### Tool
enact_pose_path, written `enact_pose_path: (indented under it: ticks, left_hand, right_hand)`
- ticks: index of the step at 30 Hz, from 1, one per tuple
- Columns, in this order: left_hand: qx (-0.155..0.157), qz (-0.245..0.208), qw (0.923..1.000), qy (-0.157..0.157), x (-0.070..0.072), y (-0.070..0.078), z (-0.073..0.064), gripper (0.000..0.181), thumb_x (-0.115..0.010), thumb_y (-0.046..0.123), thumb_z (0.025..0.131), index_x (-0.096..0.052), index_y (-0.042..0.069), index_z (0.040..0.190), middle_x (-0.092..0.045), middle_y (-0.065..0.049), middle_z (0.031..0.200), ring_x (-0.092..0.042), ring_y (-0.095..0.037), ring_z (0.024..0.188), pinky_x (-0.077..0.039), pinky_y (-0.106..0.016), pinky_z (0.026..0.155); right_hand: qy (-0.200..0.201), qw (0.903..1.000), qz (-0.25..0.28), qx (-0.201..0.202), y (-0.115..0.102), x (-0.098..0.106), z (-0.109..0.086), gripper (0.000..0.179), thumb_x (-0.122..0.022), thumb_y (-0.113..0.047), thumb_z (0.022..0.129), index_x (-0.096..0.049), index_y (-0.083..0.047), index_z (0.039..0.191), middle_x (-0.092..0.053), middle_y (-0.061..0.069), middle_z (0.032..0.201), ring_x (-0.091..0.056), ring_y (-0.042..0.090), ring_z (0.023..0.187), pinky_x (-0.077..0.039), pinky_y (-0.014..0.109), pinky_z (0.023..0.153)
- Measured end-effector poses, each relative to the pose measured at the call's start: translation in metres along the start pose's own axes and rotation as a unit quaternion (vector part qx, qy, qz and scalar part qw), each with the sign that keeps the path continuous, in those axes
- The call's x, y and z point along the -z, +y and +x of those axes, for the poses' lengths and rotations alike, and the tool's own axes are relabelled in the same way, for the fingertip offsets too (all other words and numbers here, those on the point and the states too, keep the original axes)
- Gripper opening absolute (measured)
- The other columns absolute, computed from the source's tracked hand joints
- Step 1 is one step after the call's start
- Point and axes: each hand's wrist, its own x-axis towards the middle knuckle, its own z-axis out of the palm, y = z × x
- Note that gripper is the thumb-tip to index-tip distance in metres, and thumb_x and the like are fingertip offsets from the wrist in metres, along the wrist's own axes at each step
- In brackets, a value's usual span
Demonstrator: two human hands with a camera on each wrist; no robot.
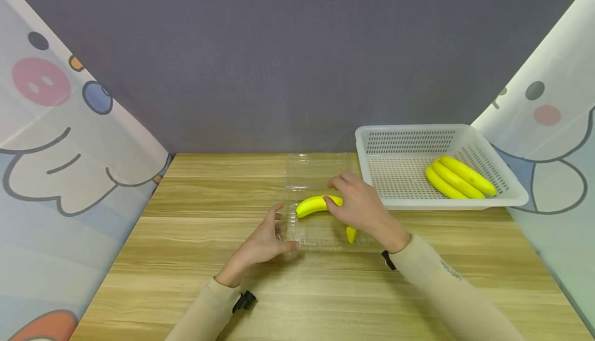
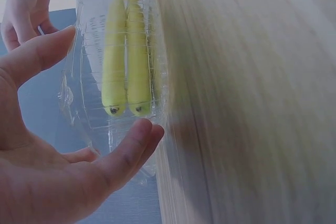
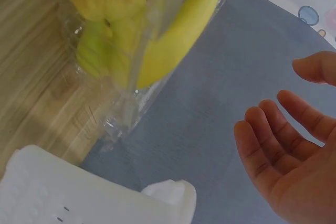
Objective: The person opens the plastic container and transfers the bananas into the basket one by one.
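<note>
A clear plastic clamshell box sits mid-table, its lid folded back toward the wall. Yellow bananas lie in it; two banana ends show through its side in the left wrist view. My left hand is at the box's left end, thumb at the near corner, fingers spread and fairly straight along the side. Over the box's right part is my right hand, covering some of the bananas. In the right wrist view its fingers are relaxed and hold nothing, apart from the bananas.
A white slotted basket stands at the back right, close beside the box. Several bananas lie together at its right end. A grey wall rises behind the wooden table, and cartoon-printed panels flank both sides.
</note>
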Motion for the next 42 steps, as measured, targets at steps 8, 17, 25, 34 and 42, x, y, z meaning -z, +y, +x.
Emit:
enact_pose_path:
  ticks: [8, 17, 25, 34, 42]
  left_hand:
    - [-0.001, 0.005, 1.0000, 0.001, -0.001, 0.000, 0.000, 0.115, -0.091, 0.031, 0.075, -0.016, 0.012, 0.161, -0.038, -0.021, 0.151, -0.049, -0.040, 0.129, -0.047, -0.057, 0.100]
    - [-0.001, 0.004, 1.0000, 0.001, 0.000, 0.000, -0.001, 0.116, -0.091, 0.033, 0.075, -0.016, 0.012, 0.161, -0.038, -0.022, 0.152, -0.048, -0.042, 0.131, -0.046, -0.060, 0.102]
    - [-0.001, 0.004, 1.0000, 0.000, 0.000, 0.000, -0.001, 0.115, -0.090, 0.031, 0.075, -0.016, 0.012, 0.162, -0.038, -0.022, 0.153, -0.048, -0.043, 0.132, -0.046, -0.060, 0.103]
    - [0.000, 0.008, 1.0000, 0.004, -0.001, -0.001, -0.001, 0.115, -0.090, 0.030, 0.076, -0.016, 0.013, 0.162, -0.039, -0.020, 0.152, -0.049, -0.042, 0.131, -0.046, -0.060, 0.102]
    - [0.001, 0.004, 1.0000, 0.003, -0.001, 0.000, 0.000, 0.115, -0.090, 0.030, 0.076, -0.015, 0.013, 0.162, -0.038, -0.020, 0.153, -0.048, -0.042, 0.132, -0.046, -0.061, 0.102]
  right_hand:
    - [-0.013, 0.9999, 0.003, -0.003, 0.002, -0.011, 0.001, 0.028, -0.074, -0.024, 0.088, -0.071, -0.004, 0.108, -0.066, 0.006, 0.100, -0.062, 0.023, 0.088, -0.056, 0.037, 0.069]
    - [-0.035, 0.9993, -0.002, -0.013, 0.005, -0.021, 0.005, 0.030, -0.073, -0.025, 0.090, -0.071, -0.003, 0.110, -0.069, 0.009, 0.105, -0.065, 0.026, 0.091, -0.057, 0.039, 0.074]
    - [-0.053, 0.9983, -0.015, -0.019, 0.007, -0.028, 0.006, 0.031, -0.074, -0.027, 0.090, -0.072, -0.004, 0.110, -0.069, 0.008, 0.106, -0.065, 0.026, 0.093, -0.057, 0.038, 0.073]
    - [-0.070, 0.9969, -0.032, -0.019, 0.010, -0.039, 0.006, 0.033, -0.074, -0.029, 0.089, -0.072, -0.005, 0.111, -0.068, 0.008, 0.105, -0.063, 0.027, 0.095, -0.056, 0.040, 0.077]
    - [-0.095, 0.9941, -0.040, -0.034, 0.011, -0.044, 0.007, 0.037, -0.072, -0.030, 0.091, -0.071, -0.004, 0.116, -0.067, 0.009, 0.112, -0.061, 0.026, 0.098, -0.055, 0.042, 0.082]
